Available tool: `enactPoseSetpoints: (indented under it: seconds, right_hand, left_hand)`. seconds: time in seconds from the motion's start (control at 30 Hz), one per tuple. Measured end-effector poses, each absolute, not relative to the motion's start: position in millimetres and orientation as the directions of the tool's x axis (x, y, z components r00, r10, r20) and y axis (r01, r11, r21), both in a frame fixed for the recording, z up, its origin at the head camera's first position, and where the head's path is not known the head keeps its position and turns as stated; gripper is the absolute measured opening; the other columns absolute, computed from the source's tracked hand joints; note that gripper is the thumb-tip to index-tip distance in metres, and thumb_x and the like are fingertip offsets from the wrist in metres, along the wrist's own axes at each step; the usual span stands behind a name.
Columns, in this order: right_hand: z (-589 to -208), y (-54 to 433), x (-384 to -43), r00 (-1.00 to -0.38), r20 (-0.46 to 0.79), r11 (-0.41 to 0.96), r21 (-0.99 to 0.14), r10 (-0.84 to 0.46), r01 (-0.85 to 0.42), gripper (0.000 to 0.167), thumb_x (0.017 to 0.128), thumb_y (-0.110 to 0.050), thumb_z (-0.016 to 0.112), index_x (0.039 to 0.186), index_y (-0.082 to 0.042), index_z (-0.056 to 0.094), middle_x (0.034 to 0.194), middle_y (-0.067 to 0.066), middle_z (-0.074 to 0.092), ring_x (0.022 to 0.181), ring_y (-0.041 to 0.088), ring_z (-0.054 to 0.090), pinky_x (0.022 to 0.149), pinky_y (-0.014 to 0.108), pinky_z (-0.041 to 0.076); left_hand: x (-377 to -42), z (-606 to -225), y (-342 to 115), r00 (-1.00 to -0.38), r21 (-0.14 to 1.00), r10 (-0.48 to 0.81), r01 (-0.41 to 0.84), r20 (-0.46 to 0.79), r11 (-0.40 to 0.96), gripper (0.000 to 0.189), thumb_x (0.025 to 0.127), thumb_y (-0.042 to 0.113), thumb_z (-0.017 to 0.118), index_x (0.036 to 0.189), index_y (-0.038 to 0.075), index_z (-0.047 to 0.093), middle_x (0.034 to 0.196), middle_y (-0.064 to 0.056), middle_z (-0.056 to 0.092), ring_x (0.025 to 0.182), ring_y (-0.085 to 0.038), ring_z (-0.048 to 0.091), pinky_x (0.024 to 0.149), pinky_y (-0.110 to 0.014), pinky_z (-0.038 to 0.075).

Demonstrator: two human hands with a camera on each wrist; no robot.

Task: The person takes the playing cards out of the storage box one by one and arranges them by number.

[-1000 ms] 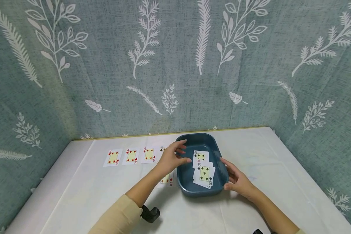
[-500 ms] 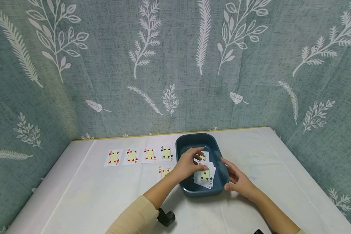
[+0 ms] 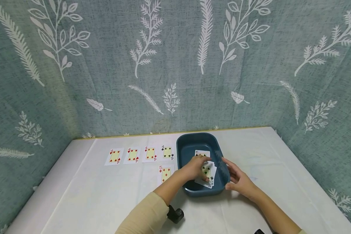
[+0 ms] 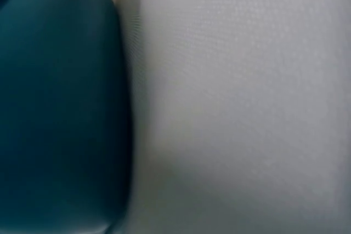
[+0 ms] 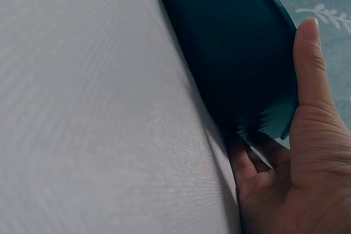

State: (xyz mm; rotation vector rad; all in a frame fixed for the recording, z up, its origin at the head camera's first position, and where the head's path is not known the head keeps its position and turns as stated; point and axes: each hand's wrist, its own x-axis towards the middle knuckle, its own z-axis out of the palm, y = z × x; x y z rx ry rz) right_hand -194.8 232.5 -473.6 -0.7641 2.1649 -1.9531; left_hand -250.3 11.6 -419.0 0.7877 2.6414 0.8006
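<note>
Inside the blue rectangular tray (image 3: 193, 143) lie loose playing cards. A five of spades (image 3: 212, 177) tops the nearer pile, and a six of spades (image 3: 202, 152) shows partly behind it. My left hand (image 3: 193, 168) reaches over the tray's left wall, thumb and fingers spread apart over the five of spades, with fingertips right at the card. Part of that card is hidden by the hand. My right hand (image 3: 241, 184) holds the tray's right side from outside. In the right wrist view its thumb (image 5: 310, 64) lies along the rim and the other fingers curl at the wall.
Left of the tray, a row of fours lies face up: two of hearts (image 3: 114, 156), one of diamonds (image 3: 149, 153) and one of spades (image 3: 167, 152). Below the last is a five of diamonds (image 3: 165, 172). A leaf-patterned cloth (image 3: 175, 65) stands behind the white table (image 3: 84, 195).
My left hand has moved right and down, from the tray's left rim to the five of spades, uncovering the four of spades and more of the five of diamonds. The right hand stays put.
</note>
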Motion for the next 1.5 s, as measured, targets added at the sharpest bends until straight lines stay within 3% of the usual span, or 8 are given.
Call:
enactPoseSetpoints:
  seconds: [0.3, 0.6, 0.9, 1.07, 1.2, 1.37, 1.5]
  right_hand:
    - [-472.3, 232.4, -193.0, -0.882, 0.21, 0.077, -0.961, -0.421, -0.265, 0.088, 0.082, -0.025, 0.074, 0.15, -0.009, 0.021, 0.142, 0.037, 0.03, 0.117, 0.003, 0.05, 0.092, 0.015, 0.043]
    - [-471.5, 231.4, -194.2, -0.865, 0.233, 0.034, -0.961, -0.444, -0.276, 0.088, 0.084, -0.022, 0.073, 0.15, -0.003, 0.018, 0.141, 0.04, 0.029, 0.116, 0.005, 0.051, 0.092, 0.016, 0.044]
    - [-473.2, 232.8, -195.7, -0.857, 0.257, 0.012, -0.956, -0.447, -0.293, 0.087, 0.083, -0.023, 0.073, 0.15, -0.006, 0.02, 0.14, 0.041, 0.028, 0.116, 0.004, 0.05, 0.092, 0.015, 0.043]
    - [-472.9, 231.1, -196.1, -0.852, 0.254, 0.003, -0.958, -0.457, -0.287, 0.088, 0.083, -0.021, 0.073, 0.15, -0.004, 0.019, 0.14, 0.041, 0.027, 0.117, 0.005, 0.051, 0.092, 0.016, 0.044]
    - [-471.9, 230.2, -196.1, -0.851, 0.251, 0.0, -0.959, -0.461, -0.283, 0.088, 0.083, -0.02, 0.074, 0.149, -0.002, 0.018, 0.14, 0.041, 0.027, 0.116, 0.005, 0.052, 0.092, 0.016, 0.044]
    - [-471.4, 229.7, -195.2, -0.851, 0.255, -0.001, -0.958, -0.46, -0.287, 0.088, 0.084, -0.022, 0.073, 0.15, -0.003, 0.018, 0.141, 0.041, 0.026, 0.117, 0.004, 0.051, 0.092, 0.016, 0.044]
    - [-470.1, 229.3, -194.9, -0.857, 0.248, 0.009, -0.959, -0.452, -0.283, 0.088, 0.083, -0.021, 0.073, 0.15, -0.003, 0.018, 0.142, 0.04, 0.025, 0.117, 0.004, 0.05, 0.093, 0.015, 0.043]
  left_hand:
    - [-246.5, -422.1, 11.2, -0.804, 0.465, 0.585, 0.48, -0.106, 0.744, 0.085, 0.06, 0.017, 0.09, 0.135, 0.012, 0.05, 0.127, -0.009, 0.054, 0.119, -0.026, 0.047, 0.101, -0.038, 0.04]
    - [-246.6, -420.2, 11.3, -0.838, 0.392, 0.525, 0.438, -0.149, 0.809, 0.092, 0.056, 0.028, 0.091, 0.137, 0.018, 0.048, 0.131, -0.01, 0.047, 0.114, -0.025, 0.043, 0.1, -0.04, 0.038]
    - [-244.6, -419.3, 12.9, -0.864, 0.306, 0.493, 0.444, -0.101, 0.842, 0.092, 0.049, 0.035, 0.094, 0.128, 0.017, 0.051, 0.11, -0.009, 0.044, 0.096, -0.022, 0.034, 0.087, -0.034, 0.032]
    - [-244.2, -422.0, 10.6, -0.862, 0.456, 0.503, 0.426, -0.057, 0.782, 0.094, 0.049, 0.02, 0.095, 0.129, 0.019, 0.046, 0.109, -0.007, 0.034, 0.098, -0.021, 0.038, 0.085, -0.028, 0.039]
    - [-245.6, -421.3, 8.9, -0.859, 0.597, 0.512, 0.404, -0.013, 0.693, 0.088, 0.057, 0.004, 0.089, 0.133, 0.016, 0.047, 0.111, -0.01, 0.031, 0.094, -0.024, 0.048, 0.075, -0.025, 0.046]
    - [-246.2, -414.3, 6.2, -0.861, 0.663, 0.509, 0.394, 0.023, 0.636, 0.071, 0.077, -0.003, 0.074, 0.138, 0.018, 0.047, 0.112, -0.01, 0.043, 0.089, -0.02, 0.049, 0.071, -0.025, 0.045]
    - [-246.8, -408.5, 1.3, -0.847, 0.667, 0.515, 0.459, 0.13, 0.587, 0.063, 0.082, 0.004, 0.071, 0.138, 0.015, 0.046, 0.111, -0.01, 0.053, 0.087, -0.018, 0.05, 0.073, -0.026, 0.044]
